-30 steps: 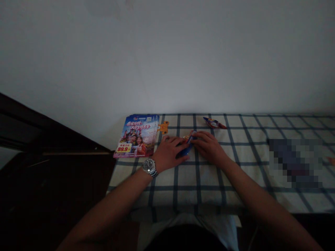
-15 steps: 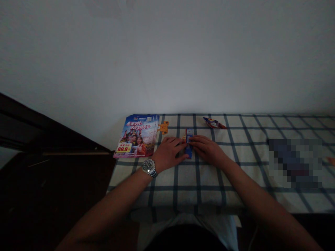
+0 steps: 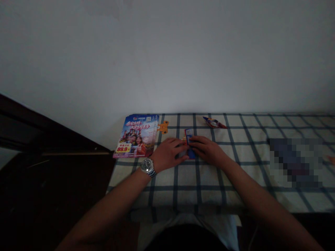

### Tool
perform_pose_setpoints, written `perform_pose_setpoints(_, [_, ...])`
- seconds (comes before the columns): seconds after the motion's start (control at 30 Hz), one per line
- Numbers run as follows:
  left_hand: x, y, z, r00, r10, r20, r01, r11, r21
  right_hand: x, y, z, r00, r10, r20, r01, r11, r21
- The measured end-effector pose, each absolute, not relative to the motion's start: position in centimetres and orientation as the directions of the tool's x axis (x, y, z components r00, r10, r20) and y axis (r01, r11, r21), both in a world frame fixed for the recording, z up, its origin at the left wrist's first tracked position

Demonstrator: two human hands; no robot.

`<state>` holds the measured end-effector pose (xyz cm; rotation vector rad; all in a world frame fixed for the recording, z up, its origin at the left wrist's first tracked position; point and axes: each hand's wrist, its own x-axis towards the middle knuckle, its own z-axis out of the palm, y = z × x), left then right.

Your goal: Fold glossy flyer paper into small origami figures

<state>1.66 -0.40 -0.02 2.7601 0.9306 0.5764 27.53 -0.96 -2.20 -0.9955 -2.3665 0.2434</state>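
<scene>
A flyer folded into a narrow strip (image 3: 192, 153), blue with a QR code at its far end, lies on the checked cloth between my hands. My left hand (image 3: 169, 153), with a metal watch (image 3: 148, 166) at the wrist, grips the strip's left side with fingers and thumb. From the right, my right hand (image 3: 208, 148) has its fingers closed along the other edge. Fingers cover the middle of the strip. Left of my hands sits a stack of printed flyers (image 3: 138, 136), the top one marked 89.9.
A folded paper piece (image 3: 214, 122) in blue and red lies toward the wall (image 3: 167, 55). An orange bear figure (image 3: 164, 127) shows beside the stack. A pixelated dark object (image 3: 293, 162) is at the right. The cloth (image 3: 167, 181) ends at a near edge.
The strip's near end has shifted slightly right and more of its blue surface shows there. My left hand has moved a little left; my right hand is nearly unmoved.
</scene>
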Motion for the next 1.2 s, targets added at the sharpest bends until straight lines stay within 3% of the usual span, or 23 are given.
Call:
perform_pose_setpoints(0.3, [1.56,-0.51,0.32,0.76,0.59,0.271,0.552,-0.807,0.211,27.48,-0.93,-2.19,-0.582,0.702,0.412,0.597,0.712,-0.369])
perform_pose_setpoints(1.2, [1.5,-0.15,0.12,0.796,0.539,0.275,0.496,-0.842,0.213,27.64,-0.56,-2.69,-0.596,0.686,0.417,0.568,0.728,-0.385])
